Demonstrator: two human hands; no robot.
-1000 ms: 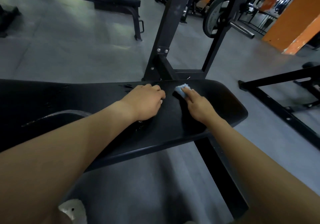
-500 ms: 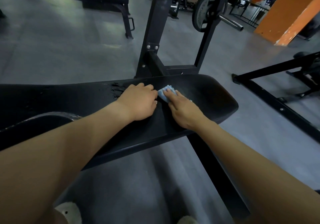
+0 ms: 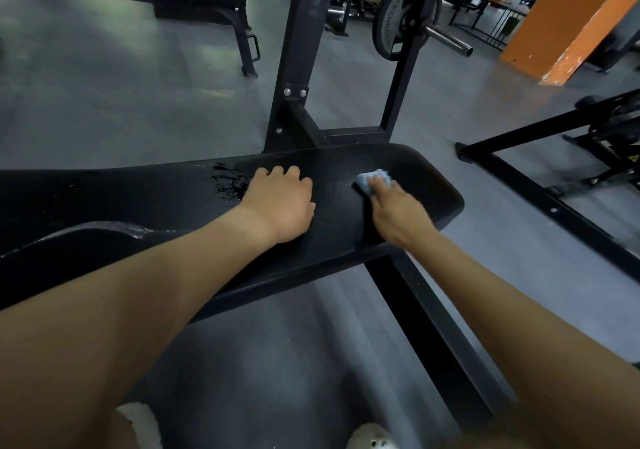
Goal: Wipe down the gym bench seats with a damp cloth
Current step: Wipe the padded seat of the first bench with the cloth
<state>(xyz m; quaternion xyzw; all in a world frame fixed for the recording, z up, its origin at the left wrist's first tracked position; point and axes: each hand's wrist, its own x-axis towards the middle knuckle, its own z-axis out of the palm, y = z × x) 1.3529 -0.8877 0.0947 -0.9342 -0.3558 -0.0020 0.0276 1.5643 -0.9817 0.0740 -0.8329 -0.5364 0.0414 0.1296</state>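
The bench seat point(image 3: 166, 202) is laid across the middle of the frame, its long axis running from the left edge to a rounded end at centre right. Behind it, at upper centre, a black rack upright point(image 3: 298, 50) is seen. The left hand point(image 3: 280, 202) is rested on the seat at centre, its grip closed into a loose fist with nothing held. The right hand point(image 3: 398, 211) is placed nearer the rounded end, its grip flat, fingers pressed straight onto the blue cloth point(image 3: 363, 181). A wet patch point(image 3: 228, 183) is seen just left of the left hand. A stroke towards it would likely be made leftward along the seat's length, and the fist lies between.
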